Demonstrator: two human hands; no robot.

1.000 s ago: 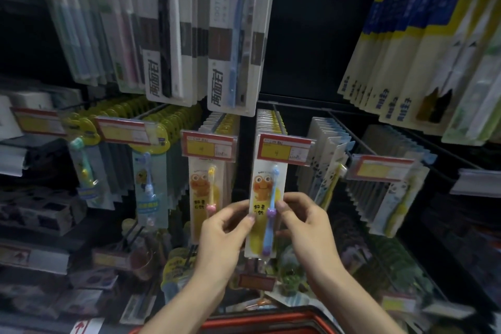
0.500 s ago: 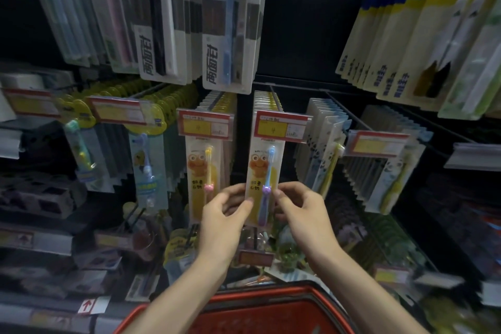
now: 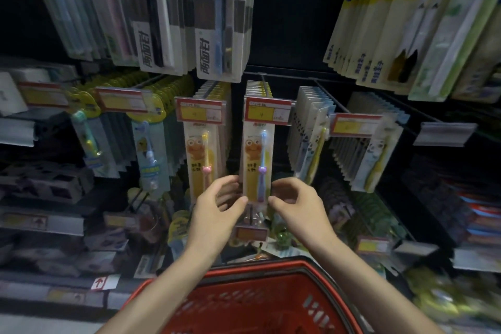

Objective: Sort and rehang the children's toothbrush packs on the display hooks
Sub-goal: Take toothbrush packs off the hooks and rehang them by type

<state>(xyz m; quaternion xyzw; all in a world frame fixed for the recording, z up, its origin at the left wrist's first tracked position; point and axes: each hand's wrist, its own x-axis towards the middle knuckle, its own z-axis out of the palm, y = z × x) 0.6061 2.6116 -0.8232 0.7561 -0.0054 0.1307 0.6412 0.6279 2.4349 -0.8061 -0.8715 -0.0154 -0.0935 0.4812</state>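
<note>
A children's toothbrush pack [image 3: 256,160] with an orange cartoon figure and a blue-purple brush hangs at the front of the centre hook, under a red-and-yellow price tag [image 3: 267,114]. My left hand [image 3: 217,206] pinches its lower left corner, thumb in front and fingers behind. My right hand [image 3: 295,203] sits at the lower right corner with fingers loosely curled; only the thumb tip touches the edge. A matching pack with a yellow-pink brush [image 3: 202,160] hangs on the hook to the left.
More children's packs fill the hooks at left [image 3: 147,154] and right [image 3: 311,149]. Adult toothbrush packs [image 3: 217,35] hang above. A red shopping basket [image 3: 257,304] sits below my forearms. Dim shelves of small goods lie beneath the hooks.
Both hands have slid down the hanging pack to its bottom corners, and my right hand's grip has loosened to a thumb touch. More of the red basket shows.
</note>
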